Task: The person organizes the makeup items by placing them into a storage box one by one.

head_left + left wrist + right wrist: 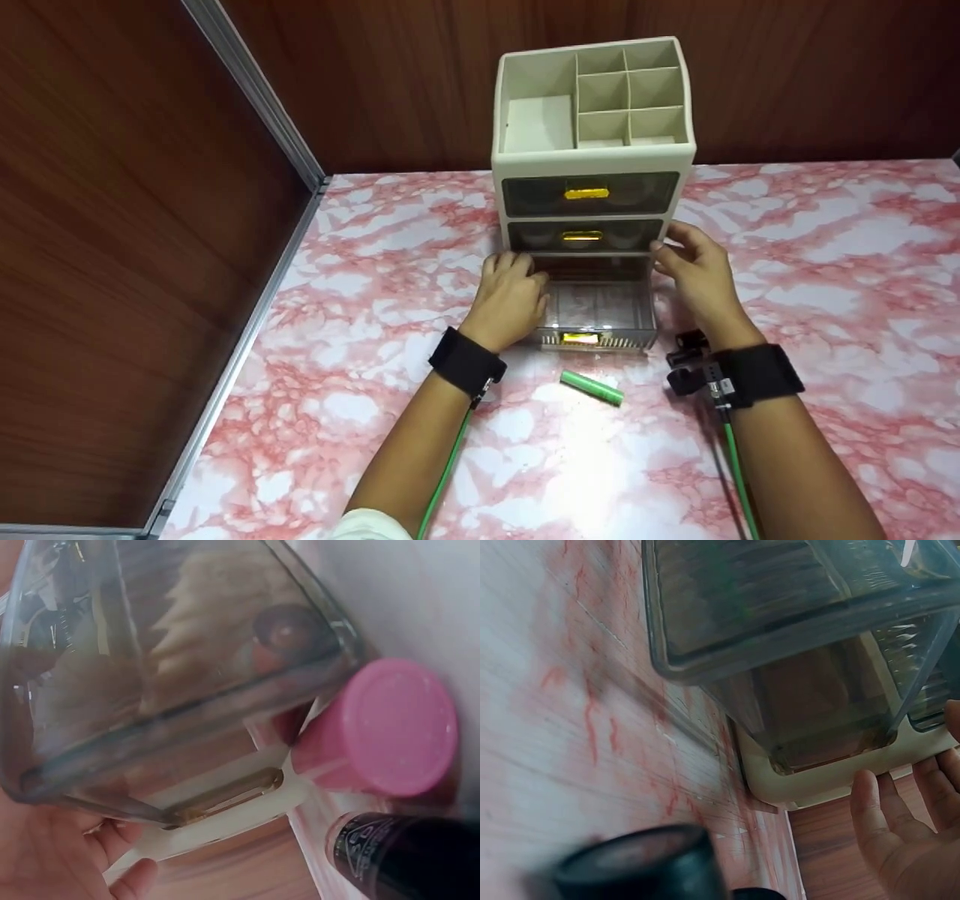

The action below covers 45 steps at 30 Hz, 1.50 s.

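A cream organizer [592, 159] stands upright, its bottom clear drawer [600, 304] pulled out and two dark drawers above it closed. My left hand [506, 304] grips the organizer's left front edge beside the open drawer, fingers bent; part of it shows in the left wrist view [67, 855]. On the right side, my right hand [697, 277] holds the frame, thumb at the front corner and fingers along the side; the right wrist view shows its fingertips against the cream frame [840, 772]. A green cylinder [592, 388] lies on the table in front of the drawer.
Black cylindrical objects [686, 360] are near my right wrist. A pink-capped object [401, 727] and a black cylinder [405, 851] appear beside the drawer in the left wrist view. Wooden panels [390, 82] stand behind and at the left of the marbled table [337, 360].
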Motion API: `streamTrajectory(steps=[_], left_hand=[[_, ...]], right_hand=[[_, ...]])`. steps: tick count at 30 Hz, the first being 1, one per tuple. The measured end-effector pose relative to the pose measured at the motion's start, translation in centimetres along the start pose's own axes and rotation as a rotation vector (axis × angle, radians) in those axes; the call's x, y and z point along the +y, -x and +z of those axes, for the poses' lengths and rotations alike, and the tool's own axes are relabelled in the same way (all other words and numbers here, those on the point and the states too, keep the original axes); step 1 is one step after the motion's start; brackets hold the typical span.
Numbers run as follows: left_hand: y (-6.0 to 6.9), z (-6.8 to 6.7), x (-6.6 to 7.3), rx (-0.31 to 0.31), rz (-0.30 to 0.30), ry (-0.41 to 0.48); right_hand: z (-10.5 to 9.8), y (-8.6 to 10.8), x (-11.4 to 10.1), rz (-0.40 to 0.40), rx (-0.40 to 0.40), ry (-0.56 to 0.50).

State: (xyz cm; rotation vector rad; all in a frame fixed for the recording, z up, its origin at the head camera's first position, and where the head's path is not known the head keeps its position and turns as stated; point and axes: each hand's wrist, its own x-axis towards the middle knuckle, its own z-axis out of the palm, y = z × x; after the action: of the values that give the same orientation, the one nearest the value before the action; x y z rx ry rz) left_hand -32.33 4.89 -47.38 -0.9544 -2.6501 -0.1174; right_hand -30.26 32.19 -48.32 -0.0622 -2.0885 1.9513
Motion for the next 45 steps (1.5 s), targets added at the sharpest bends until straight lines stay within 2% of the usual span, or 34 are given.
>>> streamTrajectory(steps=[8,15,27,32,40,45], left_hand=[[-0.22,0.23,-0.46,0.005,0.023,0.027],[-0.1,0.59,-0.41,0.02,0.05,-0.019],[0.38,0.72,-0.37,0.102,0.121,-0.077],[0.34,0.63,-0.33,0.1,0.115,-0.077],[0.41,0.72,-0.33,0.138,0.118,-0.082],[0.35,0.64,-0.24,0.105,0.089,-0.055]], right_hand=[[0.0,-0.05,-0.11,0.008,0.002,-0.077],[0.11,0.01,-0.1,0.008,-0.007,-0.065],[0.11,0.0,-0.02,-0.004,-0.007,-0.025],[0.09,0.01,-0.07,-0.008,-0.009,-0.012],[0.16,0.06,-0.24,-0.001,-0.013,-0.011],[0.14,0.07,-0.1,-0.003,-0.01,-0.003]])
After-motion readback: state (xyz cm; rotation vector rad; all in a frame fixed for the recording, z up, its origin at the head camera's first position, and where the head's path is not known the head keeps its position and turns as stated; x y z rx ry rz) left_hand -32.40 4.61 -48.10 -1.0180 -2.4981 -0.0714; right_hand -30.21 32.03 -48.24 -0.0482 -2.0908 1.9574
